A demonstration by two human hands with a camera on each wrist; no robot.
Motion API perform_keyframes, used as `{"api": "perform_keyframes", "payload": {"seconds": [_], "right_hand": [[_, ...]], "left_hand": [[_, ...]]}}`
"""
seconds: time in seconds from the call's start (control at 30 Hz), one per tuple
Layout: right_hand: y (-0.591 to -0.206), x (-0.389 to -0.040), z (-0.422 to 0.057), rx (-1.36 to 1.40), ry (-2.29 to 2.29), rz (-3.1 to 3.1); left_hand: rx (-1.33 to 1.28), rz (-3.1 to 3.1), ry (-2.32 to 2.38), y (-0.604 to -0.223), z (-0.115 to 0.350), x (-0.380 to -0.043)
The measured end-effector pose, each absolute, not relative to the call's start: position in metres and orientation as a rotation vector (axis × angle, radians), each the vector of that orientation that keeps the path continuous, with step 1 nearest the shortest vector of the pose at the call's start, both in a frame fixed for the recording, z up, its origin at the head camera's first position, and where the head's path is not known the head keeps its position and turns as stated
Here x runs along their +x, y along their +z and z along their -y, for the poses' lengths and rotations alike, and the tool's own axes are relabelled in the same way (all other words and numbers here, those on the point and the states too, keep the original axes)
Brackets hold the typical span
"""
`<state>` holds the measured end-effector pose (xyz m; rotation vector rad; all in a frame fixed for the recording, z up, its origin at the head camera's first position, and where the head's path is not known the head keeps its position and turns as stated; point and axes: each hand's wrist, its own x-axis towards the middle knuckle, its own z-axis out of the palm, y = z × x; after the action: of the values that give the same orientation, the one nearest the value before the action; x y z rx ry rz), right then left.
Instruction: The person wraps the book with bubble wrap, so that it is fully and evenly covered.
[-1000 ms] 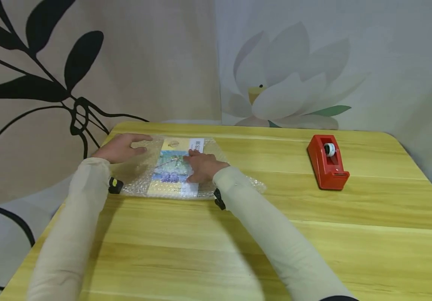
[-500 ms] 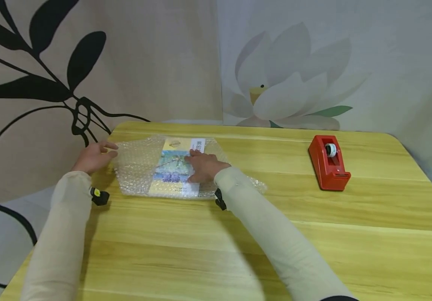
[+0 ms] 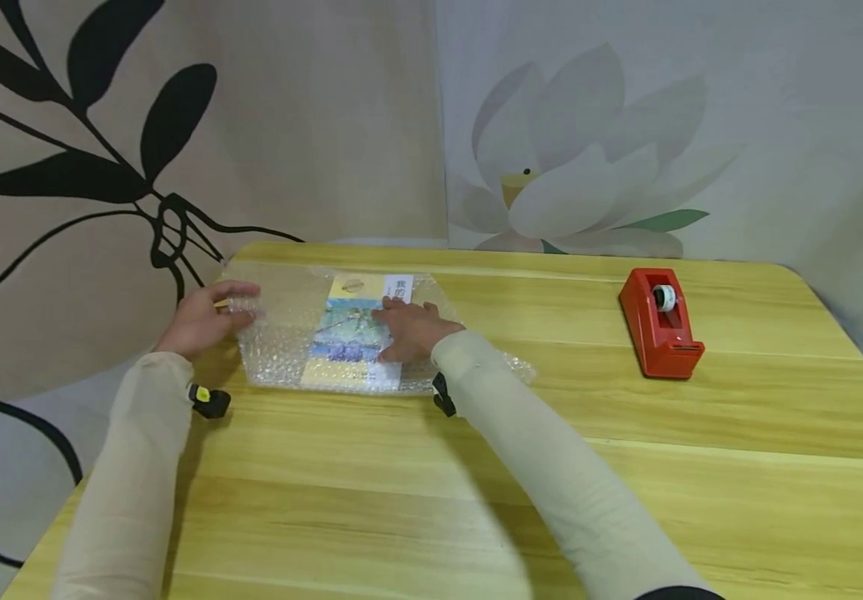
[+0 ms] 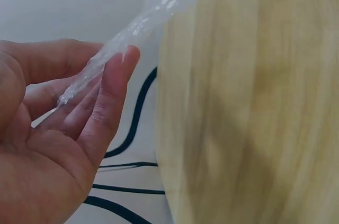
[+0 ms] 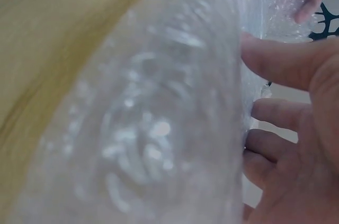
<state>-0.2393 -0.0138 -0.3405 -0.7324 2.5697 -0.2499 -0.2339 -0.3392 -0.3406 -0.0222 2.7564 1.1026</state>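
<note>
A book (image 3: 348, 312) with a painted blue, green and yellow cover lies on the table, showing through clear bubble wrap (image 3: 273, 354). My right hand (image 3: 414, 332) rests on the wrapped book, fingers spread; in the right wrist view its fingertips touch the bubble wrap (image 5: 143, 128). At the left end, my left hand (image 3: 206, 321) holds the wrap's edge, which is slightly raised. Seen from the left wrist, the bubble wrap (image 4: 127, 36) runs between thumb and fingers of the left hand (image 4: 58, 155). Part of the book's right side is hidden by my right hand.
A red tape dispenser (image 3: 659, 325) with a small roll of tape stands on the right of the wooden table (image 3: 401, 483). Behind the table hangs a backdrop (image 3: 356, 125) printed with dark leaves and a pale flower. The table's left edge lies close to my left arm.
My left hand moved left off the wrap to its left edge, then came slightly right and took hold of that edge, raising it. The right hand has stayed on the book.
</note>
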Motion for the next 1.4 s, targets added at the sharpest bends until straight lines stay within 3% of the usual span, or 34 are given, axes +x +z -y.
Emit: {"api": "perform_keyframes", "payload": {"seconds": [0.4,0.73,1.4], "right_hand": [[-0.342,-0.239,0.013,-0.723,-0.284,-2.568],[-0.341,-0.24,0.013,-0.729,-0.283,-2.569],[-0.341,-0.241,0.014,-0.728,-0.262,-2.581]], "left_hand": [[0.005,-2.801,1.148,-0.322,0.322,-0.23],[0.239,-2.86,1.166,-0.3,0.274,-0.226],[0.706,-2.9,0.559,-0.33,0.191,-0.237]]}}
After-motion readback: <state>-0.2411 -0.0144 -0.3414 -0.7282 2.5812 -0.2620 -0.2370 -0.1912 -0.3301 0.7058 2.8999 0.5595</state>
